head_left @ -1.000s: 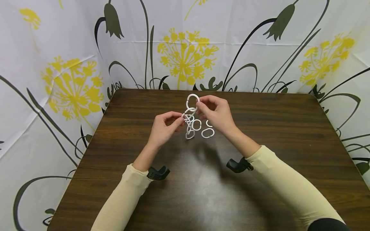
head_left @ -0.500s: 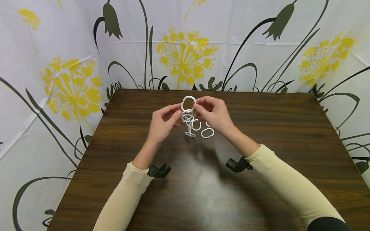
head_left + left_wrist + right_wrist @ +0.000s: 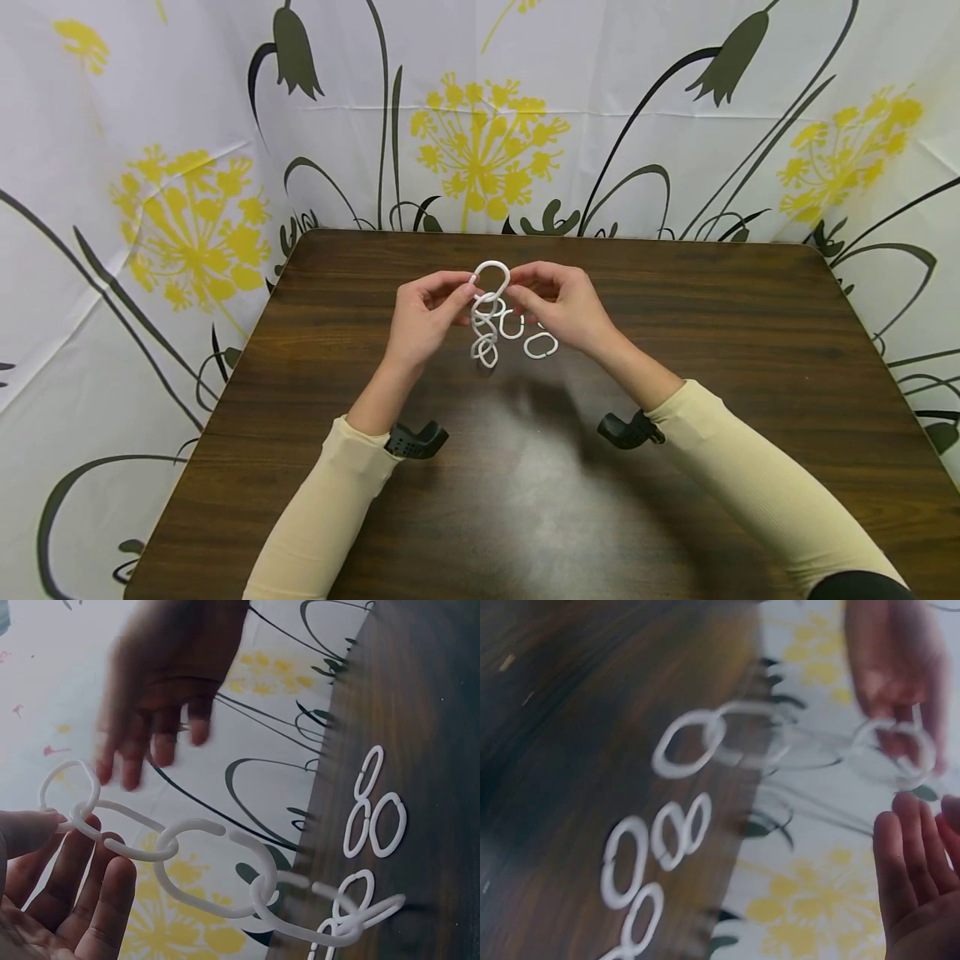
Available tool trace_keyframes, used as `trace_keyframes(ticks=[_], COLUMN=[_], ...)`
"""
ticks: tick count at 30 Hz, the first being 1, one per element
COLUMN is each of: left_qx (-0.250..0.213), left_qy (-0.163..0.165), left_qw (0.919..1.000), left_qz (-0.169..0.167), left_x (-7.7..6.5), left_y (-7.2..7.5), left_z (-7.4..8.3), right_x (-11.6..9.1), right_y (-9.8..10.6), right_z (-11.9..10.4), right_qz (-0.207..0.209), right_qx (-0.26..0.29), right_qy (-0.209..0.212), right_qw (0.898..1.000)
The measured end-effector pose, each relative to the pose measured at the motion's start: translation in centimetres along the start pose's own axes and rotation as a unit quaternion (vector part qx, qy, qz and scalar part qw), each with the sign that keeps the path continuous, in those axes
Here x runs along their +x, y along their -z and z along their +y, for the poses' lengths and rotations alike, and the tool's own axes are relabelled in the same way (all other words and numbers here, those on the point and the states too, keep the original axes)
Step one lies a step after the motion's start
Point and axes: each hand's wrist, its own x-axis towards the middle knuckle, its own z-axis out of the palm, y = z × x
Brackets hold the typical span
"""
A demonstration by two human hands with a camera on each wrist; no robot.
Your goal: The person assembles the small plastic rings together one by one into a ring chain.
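Observation:
A chain of white plastic C-shaped links hangs down from my left hand. In the left wrist view, the thumb and fingers of that hand pinch the top link. Close to the right side of this link in the head view is my right hand. The left wrist view shows the right hand blurred, apart from the chain, its fingers extended and holding nothing. The chain's lowest links hang near the table surface, in front of loose white links.
Several loose white links lie on the dark wood table, just behind and right of the hanging chain. A patterned white curtain stands along the table's back edge. Each wrist wears a black camera mount.
The top link and chain have come down slightly and turned. The left hand has shifted up and now holds the top link; the right hand, earlier pinching that link, has let go.

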Motion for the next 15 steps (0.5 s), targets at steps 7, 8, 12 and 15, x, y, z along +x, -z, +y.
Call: trace_keyframes(ticks=[7, 8, 12, 15], left_qx=[-0.006, -0.007, -0.008, -0.004], left_qy=[0.0, 0.0, 0.0, 0.002], left_qw=[1.0, 1.0, 1.0, 1.0], left_qz=[-0.001, -0.001, -0.003, -0.004], left_x=[-0.1, -0.1, -0.1, -0.1], left_y=[0.0, 0.0, 0.0, 0.0], left_z=[0.0, 0.0, -0.1, -0.1], right_x=[-0.8, -1.0, -1.5, -1.9], right_y=[1.1, 1.1, 1.1, 1.0], right_z=[4.3, 5.0, 7.4, 8.6], right_qz=[-0.106, -0.119, -0.156, -0.171], right_qx=[-0.301, -0.336, -0.415, -0.444], right_qy=[0.02, 0.022, 0.031, 0.046], right_qw=[0.947, 0.934, 0.896, 0.878])
